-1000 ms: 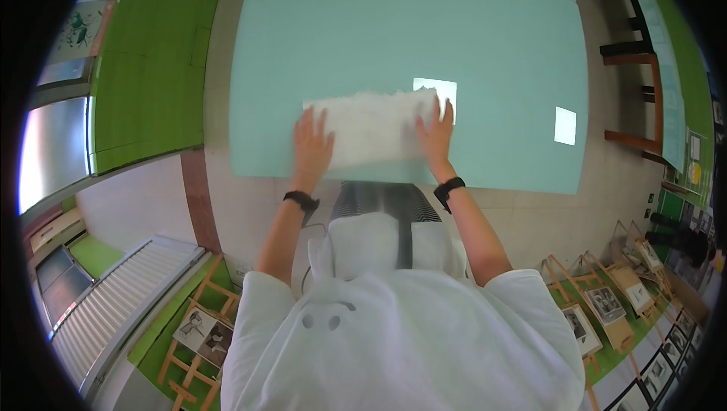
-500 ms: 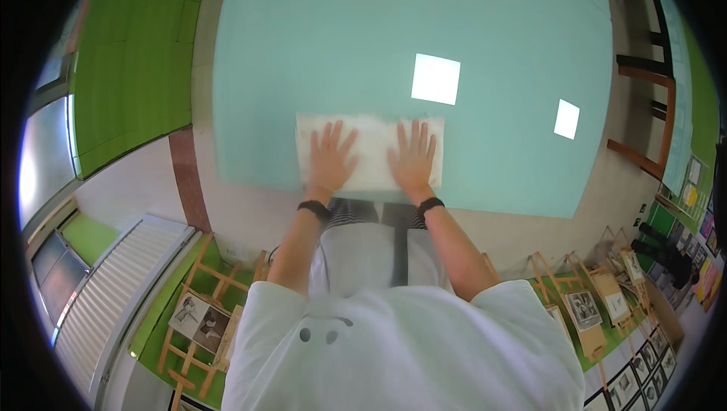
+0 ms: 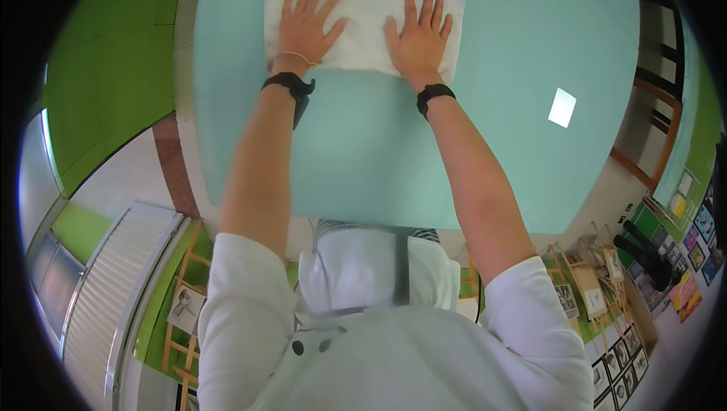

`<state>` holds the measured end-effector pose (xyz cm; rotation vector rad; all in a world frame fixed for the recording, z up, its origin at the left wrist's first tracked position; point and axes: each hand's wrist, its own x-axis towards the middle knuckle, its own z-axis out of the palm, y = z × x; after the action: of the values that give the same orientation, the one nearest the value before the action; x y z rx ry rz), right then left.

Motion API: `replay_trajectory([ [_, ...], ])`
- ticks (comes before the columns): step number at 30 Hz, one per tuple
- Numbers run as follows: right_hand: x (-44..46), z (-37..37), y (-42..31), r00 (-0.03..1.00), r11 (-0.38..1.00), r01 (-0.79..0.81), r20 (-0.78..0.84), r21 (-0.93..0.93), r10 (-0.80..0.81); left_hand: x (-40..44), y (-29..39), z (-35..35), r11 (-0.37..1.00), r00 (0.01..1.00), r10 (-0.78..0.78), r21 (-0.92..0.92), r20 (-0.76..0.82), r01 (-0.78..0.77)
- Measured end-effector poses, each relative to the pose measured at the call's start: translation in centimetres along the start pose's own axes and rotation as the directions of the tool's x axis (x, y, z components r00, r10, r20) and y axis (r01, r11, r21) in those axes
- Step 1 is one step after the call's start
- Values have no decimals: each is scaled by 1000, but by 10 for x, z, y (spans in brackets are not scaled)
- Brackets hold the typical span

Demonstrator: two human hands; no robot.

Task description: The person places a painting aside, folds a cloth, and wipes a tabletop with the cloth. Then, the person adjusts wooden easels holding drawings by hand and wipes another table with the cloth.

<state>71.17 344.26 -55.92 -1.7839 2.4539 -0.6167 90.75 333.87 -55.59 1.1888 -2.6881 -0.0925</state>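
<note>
A white cloth [image 3: 367, 29] lies spread out in a wide rectangle on the pale turquoise tabletop [image 3: 356, 154]. Flat on its left part rests my left hand [image 3: 307, 29], fingers spread, with a thin band and a dark wristband at the wrist. My right hand [image 3: 420, 40] presses on the cloth's right part, its fingers stretched away from me and the thumb pointing inward. Bare cloth shows between the two hands. Both arms reach far forward over the table.
Bright light reflections, one of them a square patch [image 3: 562, 107], show on the tabletop. Beyond its right side stands a wooden-framed piece of furniture [image 3: 655, 123]. Easels with drawings [image 3: 187, 307] stand behind me on both sides. A shutter [image 3: 113, 297] is at the lower left.
Both hands and the cloth have slid forward together, from near the table's front edge to farther across it. My arms are now stretched out, and the hands stay flat.
</note>
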Motion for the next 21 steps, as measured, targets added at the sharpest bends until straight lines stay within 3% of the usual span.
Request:
replay_trajectory([
  [9,2,17,-1,997,998,24,-66,-65,-28,1,-12,10,999,994,37,21,-102,-35],
  [12,-6,18,1,994,998,20,-103,-57,-26,-7,-9,13,997,977,73,-2,-202,-75],
  [15,-27,14,-6,976,995,1,-215,99,20,-27,1,11,995,974,-2,94,-227,24],
  [21,-152,-13,-34,993,998,-61,-102,-18,59,-142,74,-11,959,948,-283,-63,-148,276],
])
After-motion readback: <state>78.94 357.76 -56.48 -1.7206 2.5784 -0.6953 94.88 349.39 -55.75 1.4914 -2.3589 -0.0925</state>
